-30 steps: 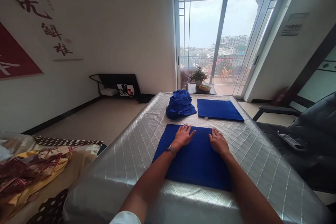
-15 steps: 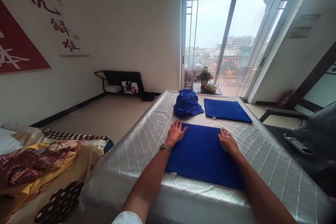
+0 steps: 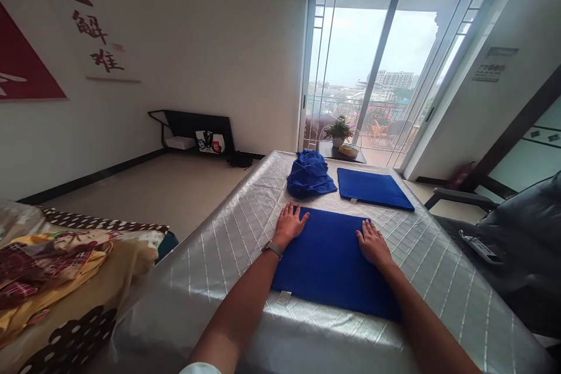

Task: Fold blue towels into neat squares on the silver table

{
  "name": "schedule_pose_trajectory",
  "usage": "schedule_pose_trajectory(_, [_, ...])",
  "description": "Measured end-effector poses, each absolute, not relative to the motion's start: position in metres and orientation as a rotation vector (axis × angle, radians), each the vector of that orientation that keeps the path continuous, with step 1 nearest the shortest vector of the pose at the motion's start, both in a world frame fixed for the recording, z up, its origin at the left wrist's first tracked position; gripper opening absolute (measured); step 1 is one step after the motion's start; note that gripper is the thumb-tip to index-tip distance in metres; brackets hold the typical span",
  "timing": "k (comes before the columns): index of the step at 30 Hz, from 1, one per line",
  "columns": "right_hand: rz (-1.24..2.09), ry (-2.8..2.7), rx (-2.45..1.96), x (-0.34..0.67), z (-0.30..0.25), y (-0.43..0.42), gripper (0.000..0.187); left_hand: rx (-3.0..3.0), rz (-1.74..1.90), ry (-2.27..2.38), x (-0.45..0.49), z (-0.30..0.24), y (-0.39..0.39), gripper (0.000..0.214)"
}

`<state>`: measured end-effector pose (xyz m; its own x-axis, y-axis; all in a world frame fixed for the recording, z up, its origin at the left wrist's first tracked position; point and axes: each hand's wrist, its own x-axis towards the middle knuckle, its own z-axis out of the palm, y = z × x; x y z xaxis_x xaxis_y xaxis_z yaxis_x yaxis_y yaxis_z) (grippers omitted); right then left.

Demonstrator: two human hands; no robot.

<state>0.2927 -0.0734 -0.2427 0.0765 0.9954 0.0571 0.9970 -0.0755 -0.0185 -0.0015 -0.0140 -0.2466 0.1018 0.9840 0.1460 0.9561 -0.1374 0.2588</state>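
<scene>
A flat blue cloth (image 3: 331, 257) lies on the silver quilted table (image 3: 219, 245) in front of me. My left hand (image 3: 289, 223) rests flat on its far left corner, fingers spread, a watch on the wrist. My right hand (image 3: 372, 242) lies flat, palm down, on the cloth's right side with fingers stretched out. Neither hand holds anything. Beyond the cloth sit a crumpled heap of blue cloths (image 3: 309, 174) and, to its right, a neatly folded blue cloth (image 3: 372, 188).
A patterned blanket pile (image 3: 52, 269) lies at the left. A dark armchair (image 3: 508, 234) stands close on the right. Behind the table are a small side table with a potted plant (image 3: 338, 130) and glass balcony doors (image 3: 385, 70).
Both hands slid apart from the cloth's middle toward its left and right sides, staying flat. The camera view shifted slightly.
</scene>
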Motion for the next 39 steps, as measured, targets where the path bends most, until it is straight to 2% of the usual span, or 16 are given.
schedule_pose_trajectory(8, [0.094, -2.048, -2.263, 0.289, -0.241, -0.078, 0.067, 2.396, 0.549, 1.97, 0.014, -0.23, -0.03, 0.073])
schedule_pose_trajectory(14, [0.046, -2.068, -2.233, 0.292, -0.243, -0.081, 0.064, 2.755, 0.366, 1.241, 0.118, -0.225, -0.068, 0.079])
schedule_pose_trajectory(19, [-0.027, -2.148, -2.21, 0.295, -0.243, -0.086, 0.061, 2.669, 0.386, 1.31, 0.173, -0.23, -0.073, 0.077])
schedule_pose_trajectory(23, [0.0, -2.1, -2.223, 0.292, -0.24, -0.084, 0.063, 2.583, 0.344, 1.411, 0.14, -0.232, -0.063, 0.077])
schedule_pose_trajectory(31, [0.043, -2.045, -2.236, 0.293, -0.245, -0.077, 0.065, 2.376, 0.256, 1.823, -0.005, -0.237, -0.048, 0.08])
schedule_pose_trajectory(35, [0.034, -2.044, -2.237, 0.291, -0.242, -0.078, 0.064, 2.331, 0.327, 1.911, -0.025, -0.244, -0.048, 0.081])
schedule_pose_trajectory(39, [-0.112, -2.039, -2.202, 0.287, -0.234, -0.088, 0.061, 2.337, 0.343, 1.911, -0.021, -0.245, -0.05, 0.082])
